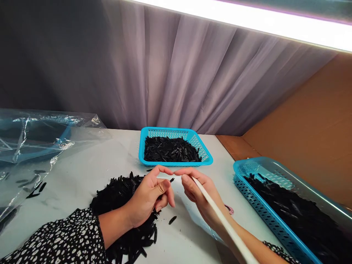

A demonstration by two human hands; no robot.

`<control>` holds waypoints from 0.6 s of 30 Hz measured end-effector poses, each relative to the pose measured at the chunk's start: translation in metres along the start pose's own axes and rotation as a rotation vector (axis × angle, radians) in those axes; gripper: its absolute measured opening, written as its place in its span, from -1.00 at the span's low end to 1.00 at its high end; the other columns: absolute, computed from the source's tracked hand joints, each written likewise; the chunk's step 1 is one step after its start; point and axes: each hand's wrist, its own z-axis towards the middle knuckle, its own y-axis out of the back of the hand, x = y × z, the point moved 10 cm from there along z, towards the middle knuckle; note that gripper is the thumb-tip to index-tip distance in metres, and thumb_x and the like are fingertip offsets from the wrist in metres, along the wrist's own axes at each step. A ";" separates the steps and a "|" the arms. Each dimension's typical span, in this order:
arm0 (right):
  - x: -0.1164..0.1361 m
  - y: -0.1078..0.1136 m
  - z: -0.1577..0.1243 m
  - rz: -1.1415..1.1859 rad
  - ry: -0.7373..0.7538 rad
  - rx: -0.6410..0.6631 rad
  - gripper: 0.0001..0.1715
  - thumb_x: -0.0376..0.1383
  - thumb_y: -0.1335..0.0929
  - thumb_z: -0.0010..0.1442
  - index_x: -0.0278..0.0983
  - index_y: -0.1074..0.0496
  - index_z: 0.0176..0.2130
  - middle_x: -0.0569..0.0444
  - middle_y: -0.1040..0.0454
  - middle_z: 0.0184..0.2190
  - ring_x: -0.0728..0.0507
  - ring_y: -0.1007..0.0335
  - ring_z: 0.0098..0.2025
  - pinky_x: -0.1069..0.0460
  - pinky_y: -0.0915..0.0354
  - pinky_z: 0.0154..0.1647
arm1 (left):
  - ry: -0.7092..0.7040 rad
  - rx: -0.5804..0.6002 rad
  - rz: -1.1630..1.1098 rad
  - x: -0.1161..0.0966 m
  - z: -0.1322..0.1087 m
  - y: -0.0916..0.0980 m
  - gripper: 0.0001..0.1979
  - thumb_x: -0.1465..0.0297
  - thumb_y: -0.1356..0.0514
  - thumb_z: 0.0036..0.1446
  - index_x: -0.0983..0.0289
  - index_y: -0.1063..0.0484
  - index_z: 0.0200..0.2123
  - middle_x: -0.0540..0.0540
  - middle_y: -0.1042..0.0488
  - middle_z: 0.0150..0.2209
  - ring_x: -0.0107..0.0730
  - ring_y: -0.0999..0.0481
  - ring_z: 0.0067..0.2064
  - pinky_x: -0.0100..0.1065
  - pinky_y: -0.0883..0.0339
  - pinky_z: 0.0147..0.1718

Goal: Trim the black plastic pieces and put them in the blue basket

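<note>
Here's your left hand (150, 198), fingers pinched narrow, apparently on a small black strip (172, 180) poking past the thumb, its long axis aimed toward your right hand (205, 196). The strip sits just left of those right fingers, themselves closed round a slim white stick (217, 212). Your left is nearer; a black pile (118, 194) spreads beside it on the surface (189, 234).

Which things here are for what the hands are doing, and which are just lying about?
Looks like part of the job:
left hand and right hand
small black piece by the left thumb
heap of black pieces
middle blue basket and right blue basket, both holding black pieces

Probably just about:
pink thing by the right forearm
curtain
lamp
</note>
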 end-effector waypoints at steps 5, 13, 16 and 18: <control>0.014 -0.003 -0.004 -0.272 0.179 0.037 -0.74 -0.12 -0.42 0.17 -0.22 -0.64 -0.23 0.15 -0.38 -0.57 -0.05 -0.17 -0.51 0.02 -0.16 -0.44 | 0.033 0.016 0.031 0.002 -0.001 -0.002 -0.67 0.13 -0.23 0.21 0.20 -0.21 -0.16 -0.08 -0.50 -0.61 -0.65 -0.04 -0.73 -0.48 0.19 -0.68; 0.011 0.009 0.000 -0.148 0.127 -0.059 -0.78 -0.13 -0.46 0.13 -0.21 -0.65 -0.32 0.11 -0.49 -0.57 -0.09 -0.32 -0.49 0.02 -0.27 -0.42 | 0.071 -0.065 -0.053 0.002 -0.003 0.003 -0.79 0.33 -0.18 0.18 0.24 -0.27 -0.13 -0.02 -0.50 -0.45 -0.59 -0.25 -0.53 -0.48 -0.04 -0.51; 0.012 0.010 0.000 -0.025 0.111 -0.076 -0.81 -0.14 -0.49 0.10 -0.22 -0.64 -0.36 0.13 -0.48 -0.59 -0.08 -0.35 -0.49 0.00 -0.33 -0.37 | 0.052 -0.068 -0.031 0.005 -0.002 0.004 -0.68 0.52 -0.24 0.02 0.24 -0.30 -0.13 0.00 -0.50 -0.30 -0.58 -0.31 -0.44 -0.48 -0.06 -0.47; 0.015 0.008 -0.001 0.027 0.112 -0.081 -0.82 -0.16 -0.51 0.07 -0.22 -0.63 -0.39 0.15 -0.47 -0.60 -0.05 -0.30 -0.54 0.00 -0.34 -0.39 | 0.023 -0.068 -0.006 0.006 -0.001 0.004 -0.69 0.51 -0.26 0.05 0.24 -0.32 -0.11 0.02 -0.49 -0.24 -0.56 -0.38 -0.39 -0.46 -0.10 -0.45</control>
